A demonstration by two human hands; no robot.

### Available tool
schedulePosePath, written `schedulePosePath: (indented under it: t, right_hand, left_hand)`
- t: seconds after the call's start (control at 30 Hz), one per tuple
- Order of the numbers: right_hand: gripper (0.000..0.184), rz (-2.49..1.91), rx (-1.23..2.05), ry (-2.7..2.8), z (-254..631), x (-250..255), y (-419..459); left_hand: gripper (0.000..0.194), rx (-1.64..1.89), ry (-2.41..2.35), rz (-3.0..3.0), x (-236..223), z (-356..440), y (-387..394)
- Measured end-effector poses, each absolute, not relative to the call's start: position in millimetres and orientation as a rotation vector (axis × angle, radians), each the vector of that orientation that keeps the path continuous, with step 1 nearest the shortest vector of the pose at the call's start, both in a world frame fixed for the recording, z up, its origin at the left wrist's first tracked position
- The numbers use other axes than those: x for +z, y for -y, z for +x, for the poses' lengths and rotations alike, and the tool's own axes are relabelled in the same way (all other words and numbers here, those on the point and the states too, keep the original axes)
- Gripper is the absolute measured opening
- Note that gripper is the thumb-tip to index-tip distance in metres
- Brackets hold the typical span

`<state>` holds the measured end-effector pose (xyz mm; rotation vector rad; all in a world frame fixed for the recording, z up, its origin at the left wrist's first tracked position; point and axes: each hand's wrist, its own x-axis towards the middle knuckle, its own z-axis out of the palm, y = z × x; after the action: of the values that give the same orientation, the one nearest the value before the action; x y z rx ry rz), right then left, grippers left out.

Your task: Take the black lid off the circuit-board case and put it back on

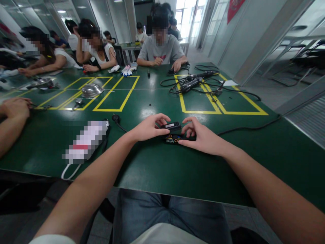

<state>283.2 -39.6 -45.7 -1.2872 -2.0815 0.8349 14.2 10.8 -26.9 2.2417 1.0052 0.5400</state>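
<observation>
My left hand (152, 128) pinches the left end of a small black cover (173, 126) with a white label, held tilted just above the other half. Below it, a shallow black casing (172, 139) shows a circuit board and orange-ringed parts inside. My right hand (201, 136) is curled around the casing's right end, thumb on its near edge and index finger raised, apart from the cover. A black cable (250, 128) runs across the table on the right toward my right hand; where it ends is hidden.
A black plug (116, 118) and a blurred-out pale object (87, 140) lie left on the green table (152, 169). A metal bowl-shaped part (91, 90) and cabled black tools (191, 84) lie farther back. A co-worker's forearm (12, 117) rests at left; other people sit opposite.
</observation>
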Motion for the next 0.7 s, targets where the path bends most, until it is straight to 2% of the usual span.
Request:
schedulePosePath:
  t: [0.13,0.23,0.43,0.7]
  right_hand:
    - [0.025,-1.279,0.804,2.177,284,-42,40]
    - [0.013,-1.283,0.749,2.246,284,-38,40]
    - [0.008,-1.288,0.789,2.258,284,-35,40]
    - [0.008,-1.32,0.775,2.263,281,-34,41]
  left_hand:
    - [0.024,0.601,-1.182,2.348,-34,11,-16]
    - [0.017,0.539,-1.185,2.424,-36,11,-16]
    - [0.006,0.524,-1.124,2.547,-19,12,-5]
    - [0.01,0.212,-0.964,2.41,-7,13,8]
